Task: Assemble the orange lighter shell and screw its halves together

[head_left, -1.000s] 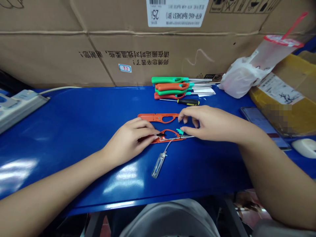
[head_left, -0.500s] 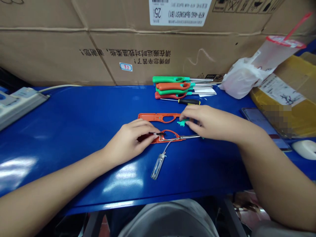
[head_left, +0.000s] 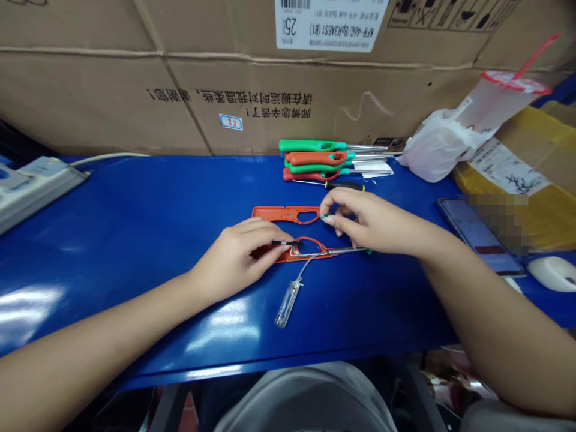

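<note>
My left hand [head_left: 243,255] is closed at the left end of the lower orange lighter shell [head_left: 330,254], pinching a slim black part [head_left: 281,243] between thumb and forefinger. Thin wires run along this shell, and a metal tube extends from its right end. A clear fuel tank [head_left: 288,305] lies below it, joined by a thin hose. My right hand [head_left: 360,219] is raised over the tube, its fingertips pinching a small green plastic piece [head_left: 326,216] that they mostly cover. Just behind lies the other orange shell half [head_left: 270,212], open side up.
Several green, orange and red lighters [head_left: 310,145] are piled near the cardboard box [head_left: 108,108]. A screwdriver [head_left: 344,186] lies before them. At the right are a phone [head_left: 477,234], a white mouse [head_left: 552,273] and a bagged drink cup [head_left: 499,99]; a power strip [head_left: 40,186] is at the left.
My right hand has shifted slightly left and up, and the green piece has turned and is now mostly hidden by the fingertips. My left hand stays in place.
</note>
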Demonstrator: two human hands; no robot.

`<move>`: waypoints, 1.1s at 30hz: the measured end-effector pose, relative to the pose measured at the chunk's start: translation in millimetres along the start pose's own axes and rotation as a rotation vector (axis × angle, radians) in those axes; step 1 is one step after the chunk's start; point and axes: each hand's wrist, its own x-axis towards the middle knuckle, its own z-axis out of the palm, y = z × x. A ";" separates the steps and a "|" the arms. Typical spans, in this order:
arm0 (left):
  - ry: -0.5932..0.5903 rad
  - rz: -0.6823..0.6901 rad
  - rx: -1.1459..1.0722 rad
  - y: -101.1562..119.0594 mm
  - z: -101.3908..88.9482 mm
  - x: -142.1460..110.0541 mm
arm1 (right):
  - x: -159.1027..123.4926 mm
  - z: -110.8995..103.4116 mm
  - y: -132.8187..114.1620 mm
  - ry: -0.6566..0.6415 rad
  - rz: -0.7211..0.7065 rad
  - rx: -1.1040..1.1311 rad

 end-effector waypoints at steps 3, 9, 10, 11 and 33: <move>0.015 0.026 -0.013 0.0 -0.1 0.4 | 3.1 9.9 -1.3 -0.080 0.111 0.367; 0.048 0.034 -0.036 0.7 0.2 -0.8 | 9.3 17.0 -0.7 0.100 0.032 0.598; 0.053 0.027 -0.038 0.6 0.4 -1.2 | 9.3 16.2 -1.7 0.118 0.041 0.610; 0.058 0.020 -0.042 0.3 0.7 -1.4 | 9.0 15.4 -2.8 0.123 0.066 0.625; 0.061 -0.006 -0.086 1.6 3.0 -0.9 | 5.8 17.5 -8.5 0.046 0.078 0.594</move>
